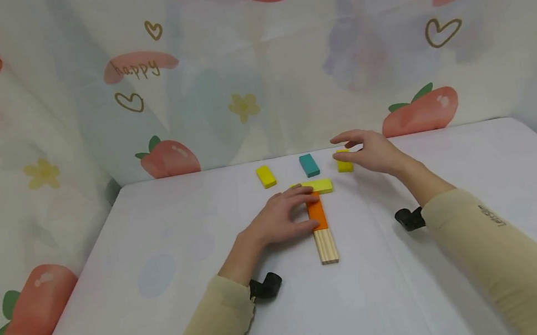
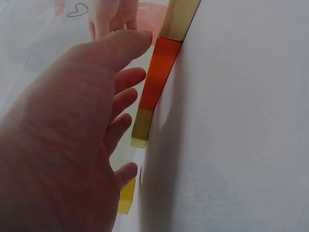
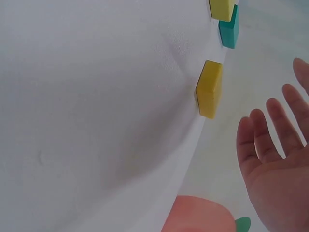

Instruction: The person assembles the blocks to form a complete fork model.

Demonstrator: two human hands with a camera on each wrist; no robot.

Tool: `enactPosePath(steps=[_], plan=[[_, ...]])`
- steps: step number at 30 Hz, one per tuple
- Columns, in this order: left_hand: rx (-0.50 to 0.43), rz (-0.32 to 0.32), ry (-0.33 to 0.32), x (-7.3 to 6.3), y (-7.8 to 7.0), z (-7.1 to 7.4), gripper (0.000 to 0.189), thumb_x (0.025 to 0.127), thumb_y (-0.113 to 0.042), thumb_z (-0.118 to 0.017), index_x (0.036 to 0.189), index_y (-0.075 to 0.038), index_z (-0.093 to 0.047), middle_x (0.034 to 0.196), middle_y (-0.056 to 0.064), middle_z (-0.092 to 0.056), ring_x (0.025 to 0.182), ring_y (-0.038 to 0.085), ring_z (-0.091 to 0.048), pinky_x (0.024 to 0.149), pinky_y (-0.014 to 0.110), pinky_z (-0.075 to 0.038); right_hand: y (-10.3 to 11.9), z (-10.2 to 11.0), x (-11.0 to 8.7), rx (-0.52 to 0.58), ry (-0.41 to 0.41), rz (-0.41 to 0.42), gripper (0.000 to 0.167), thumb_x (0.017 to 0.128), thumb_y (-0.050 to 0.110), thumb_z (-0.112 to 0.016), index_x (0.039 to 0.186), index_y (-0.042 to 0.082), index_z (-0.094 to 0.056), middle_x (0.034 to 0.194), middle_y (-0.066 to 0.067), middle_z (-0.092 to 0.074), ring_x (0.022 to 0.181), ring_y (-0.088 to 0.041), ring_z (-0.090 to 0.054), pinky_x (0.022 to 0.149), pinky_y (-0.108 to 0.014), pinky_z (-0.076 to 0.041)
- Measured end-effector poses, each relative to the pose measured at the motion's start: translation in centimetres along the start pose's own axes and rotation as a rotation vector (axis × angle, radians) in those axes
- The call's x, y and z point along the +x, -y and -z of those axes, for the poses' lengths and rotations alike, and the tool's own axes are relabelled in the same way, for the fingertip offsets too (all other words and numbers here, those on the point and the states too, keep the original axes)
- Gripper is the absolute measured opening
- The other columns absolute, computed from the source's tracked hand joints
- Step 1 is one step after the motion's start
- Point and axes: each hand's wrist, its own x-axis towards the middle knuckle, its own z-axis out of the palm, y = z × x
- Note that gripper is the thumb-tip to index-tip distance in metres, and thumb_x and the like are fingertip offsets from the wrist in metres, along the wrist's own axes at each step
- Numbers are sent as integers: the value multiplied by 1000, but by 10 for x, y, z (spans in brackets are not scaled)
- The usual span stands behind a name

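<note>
My left hand (image 1: pixel 282 219) hovers at the orange block (image 1: pixel 318 214), thumb and fingers spread apart and overlapping it in the head view. In the left wrist view, a gap shows between the fingertips (image 2: pixel 126 96) and that block. The orange block lies end to end with a bare wooden block (image 1: pixel 327 247), and a lime-yellow block (image 1: pixel 321 186) lies crosswise at its far end. My right hand (image 1: pixel 372 152) is beside a yellow block (image 1: pixel 345 166), partly covering it in the head view. The right wrist view shows its fingers (image 3: pixel 285 125) extended, apart from the yellow block.
Behind the crosswise block lie a teal block (image 1: pixel 309 166) and another yellow block (image 1: pixel 266 177). A white cloth covers the table (image 1: pixel 166 314). At its far edge hangs a printed curtain (image 1: pixel 291 103). Black wrist cameras (image 1: pixel 267 286) stick out from both sleeves.
</note>
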Motion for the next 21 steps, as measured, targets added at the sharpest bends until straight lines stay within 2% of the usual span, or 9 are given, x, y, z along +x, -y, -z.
enactPosePath(steps=[7,15,21], plan=[[-6,-4,19,-2,-1,1,58,91,-48,-71,142,-22,-60,155,-6,-43,147,11,-27,121,41,-15,-10,2,3,-24,5,-43,54,100,34,-64,145,6,-53,152,-19,-42,134,-41,-39,106,-60,-38],[7,-5,26,-4,1,-1,62,88,-51,-73,143,-25,-58,155,-9,-43,147,8,-27,122,43,-14,-24,1,8,-51,72,-104,56,99,34,-65,146,7,-51,155,-22,-37,136,-45,-34,107,-64,-35],[13,-4,24,-2,3,-2,61,88,-49,-75,142,-25,-59,156,-10,-41,146,6,-28,122,42,-15,-28,2,14,-72,112,-96,59,97,35,-67,147,7,-50,156,-23,-34,138,-47,-32,109,-67,-31]])
